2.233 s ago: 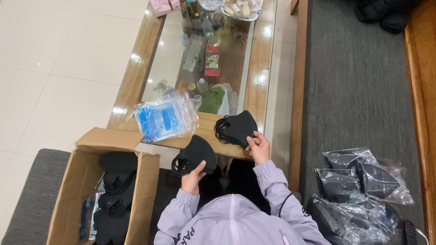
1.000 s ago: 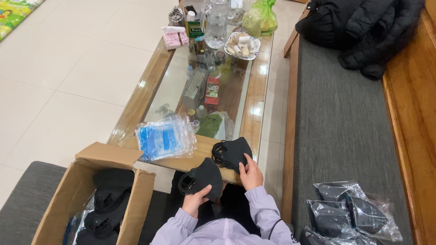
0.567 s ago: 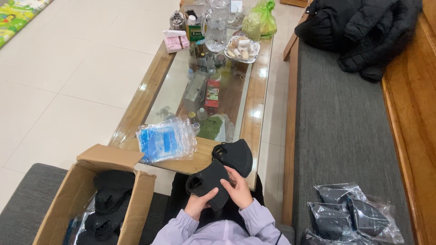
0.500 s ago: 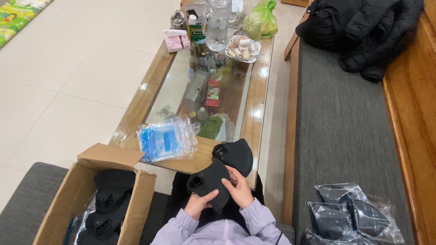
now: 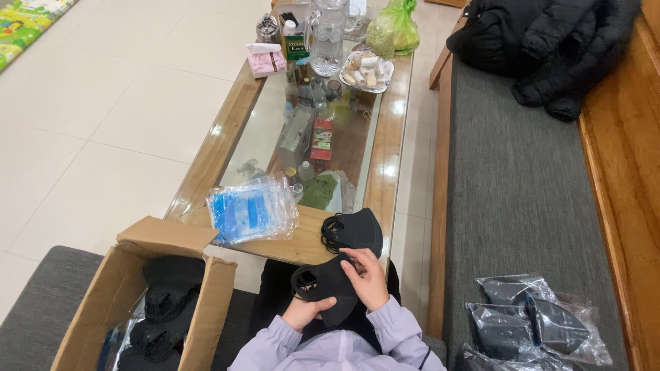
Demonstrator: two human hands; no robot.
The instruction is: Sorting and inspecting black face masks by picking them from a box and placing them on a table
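glass-topped wooden desk (image 5: 385, 178) bears one black fabric mask (image 5: 354, 230); left hand (image 5: 307, 310) and right hand (image 5: 368, 278) clamp another black mask (image 5: 323, 283), open cardboard box (image 5: 130, 275) part-filled with more.

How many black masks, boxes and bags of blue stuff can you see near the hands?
Loose black masks by the hands: 2 (held mask, mask on table)
Cardboard box: 1
Bag of blue items: 1
Total: 4

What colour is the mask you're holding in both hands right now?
Black. The mask shows best in the head view, held between the left hand and right hand.
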